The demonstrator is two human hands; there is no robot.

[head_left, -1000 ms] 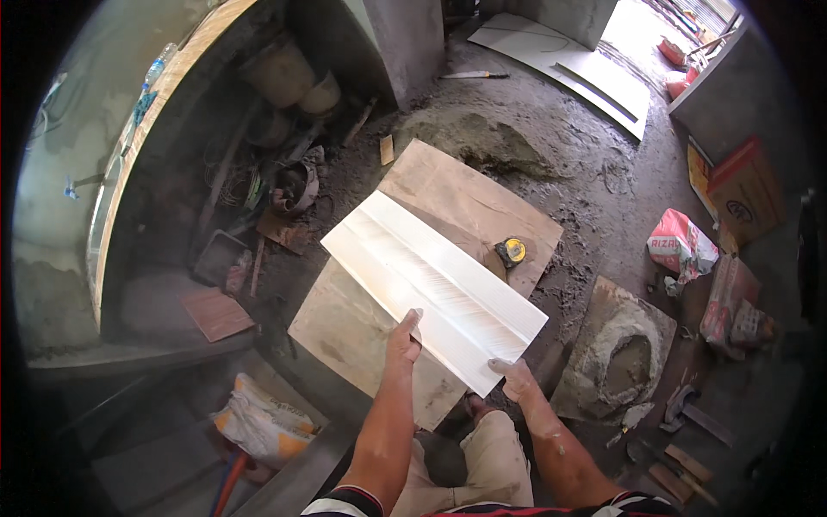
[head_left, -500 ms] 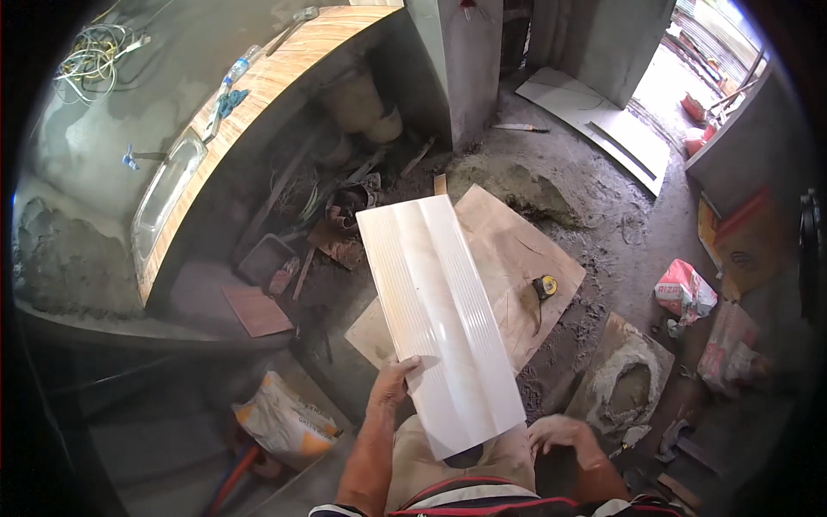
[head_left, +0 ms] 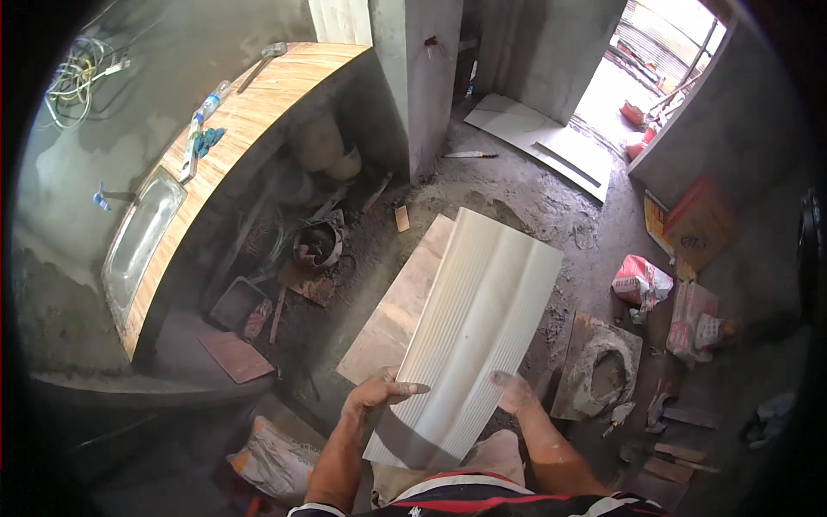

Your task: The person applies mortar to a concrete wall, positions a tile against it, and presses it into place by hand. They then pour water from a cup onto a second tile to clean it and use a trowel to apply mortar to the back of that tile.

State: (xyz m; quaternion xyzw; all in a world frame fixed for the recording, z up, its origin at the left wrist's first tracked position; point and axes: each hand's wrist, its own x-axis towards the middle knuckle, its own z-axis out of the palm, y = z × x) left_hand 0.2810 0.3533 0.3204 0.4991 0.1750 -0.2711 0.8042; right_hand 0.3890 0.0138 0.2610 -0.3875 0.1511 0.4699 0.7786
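A long, pale rectangular wall tile [head_left: 474, 327] with ribbed bands and a smooth middle strip is held up in front of me, tilted to the right at its far end. My left hand [head_left: 379, 390] grips its left edge, thumb lying on the face. On the opposite edge is my right hand [head_left: 514, 392], its thumb also over the face and its fingers partly hidden behind. Beneath the tile lies a brown board [head_left: 396, 314] on the dirty floor, much of it covered from sight.
A wood-patterned counter [head_left: 293, 69] with a steel sink [head_left: 142, 237] curves along the left. A hammer [head_left: 263, 65] and plastic bottle [head_left: 209, 103] lie on it. Right of me are a mortar-covered board [head_left: 594, 370] and a red-white bag [head_left: 642, 280]. A white panel [head_left: 543, 142] lies near the doorway.
The tile has turned clockwise, its far end swinging right. My right hand has come up from beside my leg and taken hold of the right edge. The view has shifted too.
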